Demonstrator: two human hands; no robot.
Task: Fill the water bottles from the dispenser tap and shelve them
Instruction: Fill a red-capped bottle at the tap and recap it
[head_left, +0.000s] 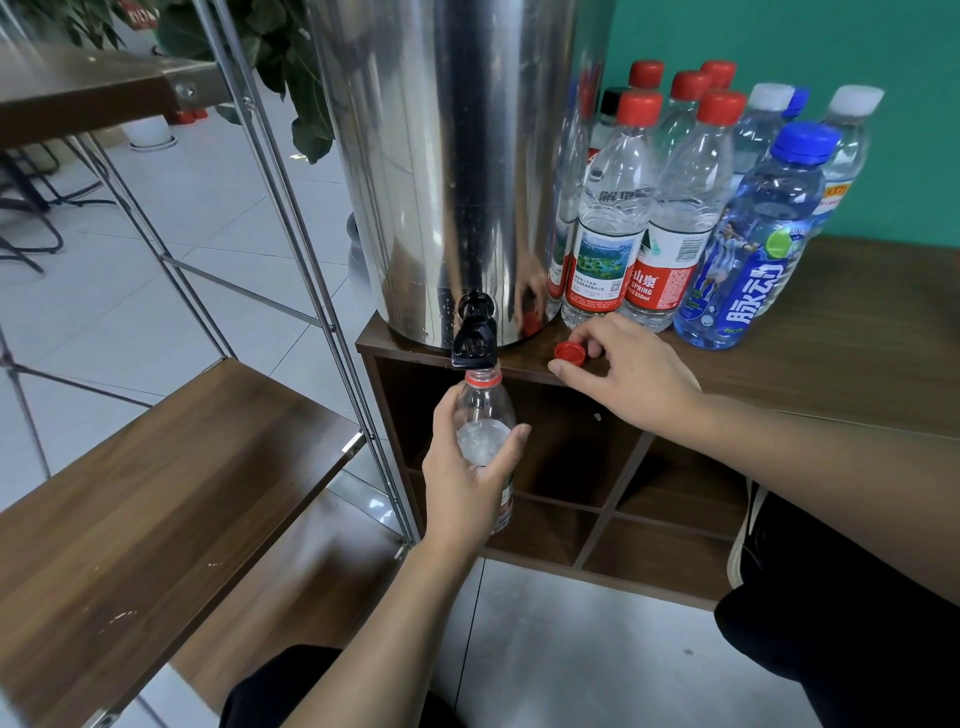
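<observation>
1. The left hand (462, 467) gripped the open bottle (485, 436), fingers and thumb curled round its body, holding its mouth right under the black tap (474, 338) of the steel dispenser (457, 156). The bottle hung in front of the cabinet, resting on nothing.
2. The right hand (631, 371) lay on the table (831, 338), its fingers (592, 338) curled onto the loose red cap (567, 351), apparently pinching it, though the contact was partly hidden.
3. Water appeared to reach the bottle's shoulder. If the tap was running, it would likely overflow shortly; I could not tell whether water was flowing.
4. Any tilt or drift of the left hand would probably take the narrow mouth off the spout and send water onto the cabinet front and the tiled floor (156, 260).
5. A full, wet bottle would be heavier and slicker, so the one-handed grip might slip.
6. The cap sat near the table's front edge, so a careless nudge might knock it off.
7. The capped bottles (675, 208) stood crowded just beside the dispenser, close behind the right hand; a backward sweep might topple them.
8. The table was dark wood-grain over open cubby shelves (597, 467).
9. To the left stood a metal-framed rack (156, 493) with wooden boards, a leafy plant (280, 52) behind it, and a teal wall (779, 41) at the back.
</observation>
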